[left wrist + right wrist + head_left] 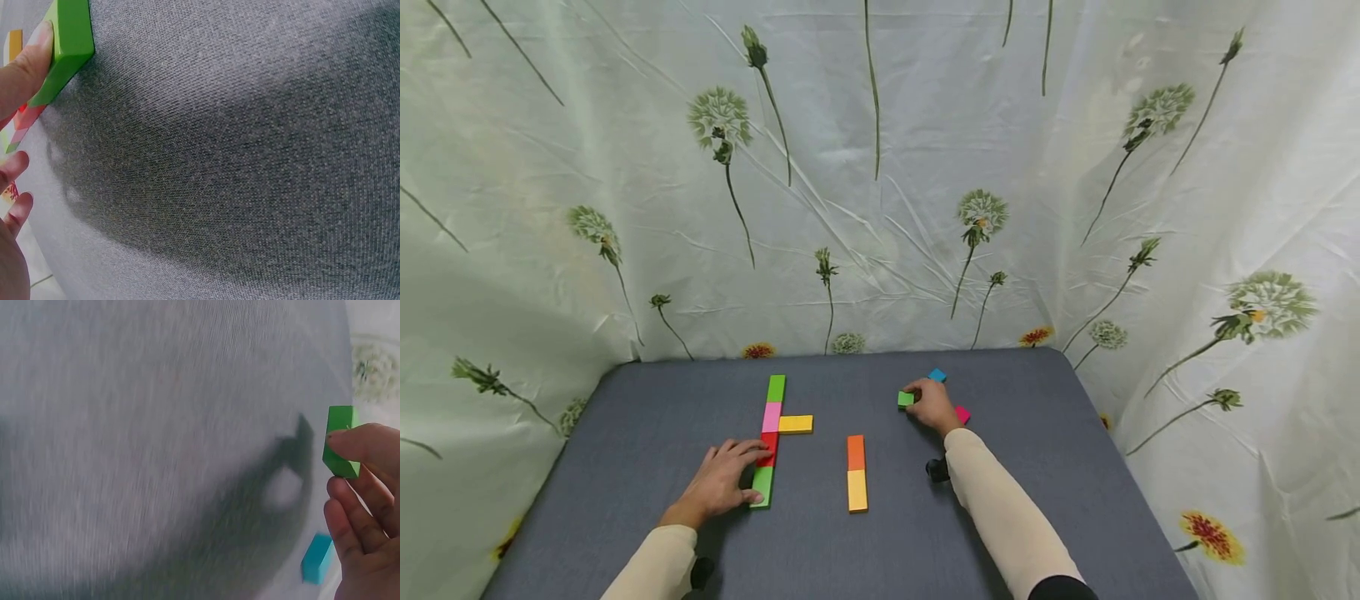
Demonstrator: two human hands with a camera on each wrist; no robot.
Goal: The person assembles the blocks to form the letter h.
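My right hand (934, 407) pinches a small green block (340, 440) between thumb and fingers; its shadow falls apart from it on the cloth, so it is off the table. My left hand (718, 481) rests at a straight column of blocks, fingertips on the red block (768, 457) and thumb against the nearest green block (763, 482). Farther up the column lie a pink block (772, 417) and another green block (777, 388). A yellow block (796, 425) sticks out rightward beside the pink one. In the left wrist view the thumb touches the green block's side.
Between the hands, an orange block (856, 452) and a light yellow block (857, 492) lie end to end. Around the right hand are a blue block (937, 375) and a partly hidden magenta block (962, 414). A flowered curtain (880, 275) hangs behind the grey table (820, 554).
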